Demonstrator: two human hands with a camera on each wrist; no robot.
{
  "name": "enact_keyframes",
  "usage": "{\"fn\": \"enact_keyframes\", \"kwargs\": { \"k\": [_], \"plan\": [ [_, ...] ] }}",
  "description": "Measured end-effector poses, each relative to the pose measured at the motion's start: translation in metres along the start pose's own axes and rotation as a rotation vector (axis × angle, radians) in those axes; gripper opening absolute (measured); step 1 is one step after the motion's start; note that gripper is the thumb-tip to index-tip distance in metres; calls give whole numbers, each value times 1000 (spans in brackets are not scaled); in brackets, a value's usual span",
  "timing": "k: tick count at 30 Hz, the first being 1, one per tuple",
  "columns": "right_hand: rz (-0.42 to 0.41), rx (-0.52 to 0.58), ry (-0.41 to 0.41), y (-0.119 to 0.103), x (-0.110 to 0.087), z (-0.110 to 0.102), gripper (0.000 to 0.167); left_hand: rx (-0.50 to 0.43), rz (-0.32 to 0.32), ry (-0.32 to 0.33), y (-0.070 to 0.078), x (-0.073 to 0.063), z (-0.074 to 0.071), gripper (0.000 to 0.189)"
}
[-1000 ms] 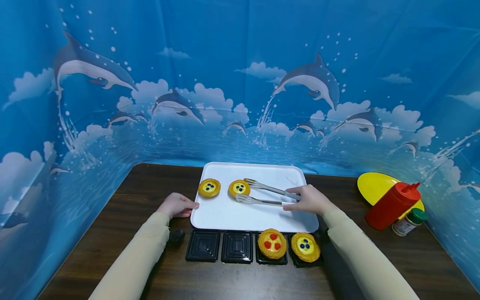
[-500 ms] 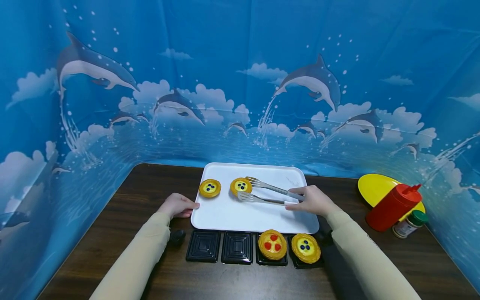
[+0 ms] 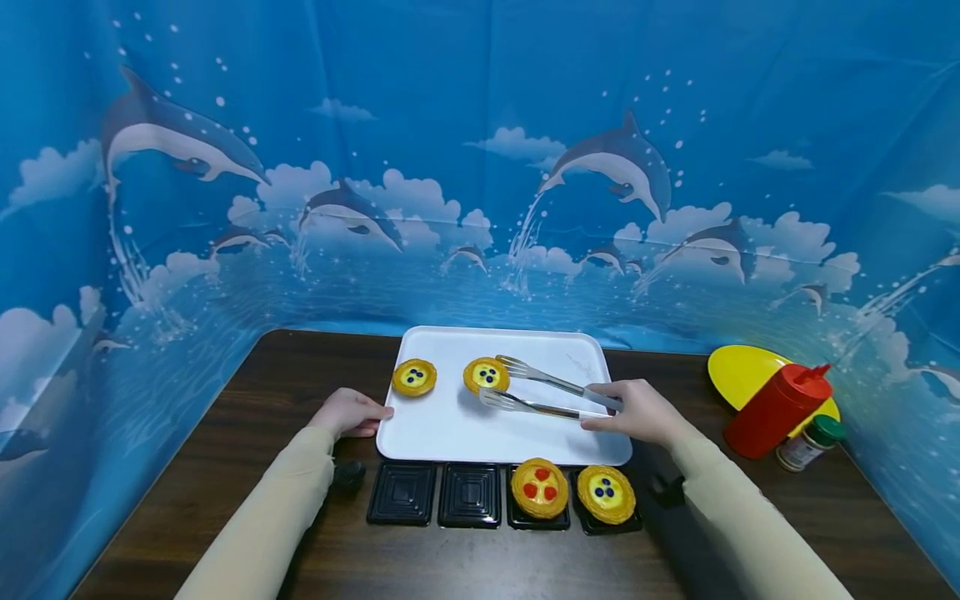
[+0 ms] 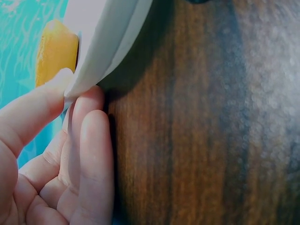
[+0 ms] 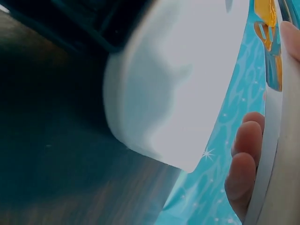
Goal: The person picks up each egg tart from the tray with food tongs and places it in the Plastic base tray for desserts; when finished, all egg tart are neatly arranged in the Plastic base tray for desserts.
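My left hand (image 3: 351,412) pinches the left edge of a white tray (image 3: 555,442), thumb on top and fingers beneath, as the left wrist view shows. My right hand (image 3: 633,411) grips metal tongs (image 3: 551,381), reaching over the tray from its right side. Between the tongs' slotted tips sits an egg tart (image 3: 486,372) with dark blue berries, a shadow under it on the tray. Another blueberry tart (image 3: 414,377) lies near the tray's left edge, partly seen as a yellow shape (image 4: 56,54) in the left wrist view.
In front of the tray stand two bare black square bases (image 3: 402,493). Beside them, a tart with red hearts (image 3: 539,488) and a blueberry tart (image 3: 606,494) sit on similar bases. At right are a yellow plate (image 3: 738,371), a red squeeze bottle (image 3: 778,412) and a green-lidded jar (image 3: 813,442).
The right hand and tongs have shifted a little to the right, and the tart between the tips has moved right with them. The left hand stays on the tray edge.
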State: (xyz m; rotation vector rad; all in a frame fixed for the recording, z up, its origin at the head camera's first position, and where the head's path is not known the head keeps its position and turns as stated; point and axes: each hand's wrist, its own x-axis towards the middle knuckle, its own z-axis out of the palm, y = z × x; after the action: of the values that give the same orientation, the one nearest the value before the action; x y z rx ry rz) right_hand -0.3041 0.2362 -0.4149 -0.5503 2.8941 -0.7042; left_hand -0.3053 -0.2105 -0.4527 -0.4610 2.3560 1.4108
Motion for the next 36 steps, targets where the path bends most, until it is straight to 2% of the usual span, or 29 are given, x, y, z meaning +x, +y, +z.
{"fn": "enact_keyframes", "kwargs": {
  "k": [11,21,31,36],
  "plan": [
    [-8,23,-11,-9,-30,6,67,4,6,-5,0,-3,-1,32],
    [-62,31,-24,-14,-52,10,66,-6,8,0,-1,-2,-1,33],
    [-36,50,-45,-20,-74,13,65,-1,1,3,-3,1,-2,34],
    [-57,24,-41,-20,-84,14,64,1,15,9,-2,-2,0,33]
  ]
}}
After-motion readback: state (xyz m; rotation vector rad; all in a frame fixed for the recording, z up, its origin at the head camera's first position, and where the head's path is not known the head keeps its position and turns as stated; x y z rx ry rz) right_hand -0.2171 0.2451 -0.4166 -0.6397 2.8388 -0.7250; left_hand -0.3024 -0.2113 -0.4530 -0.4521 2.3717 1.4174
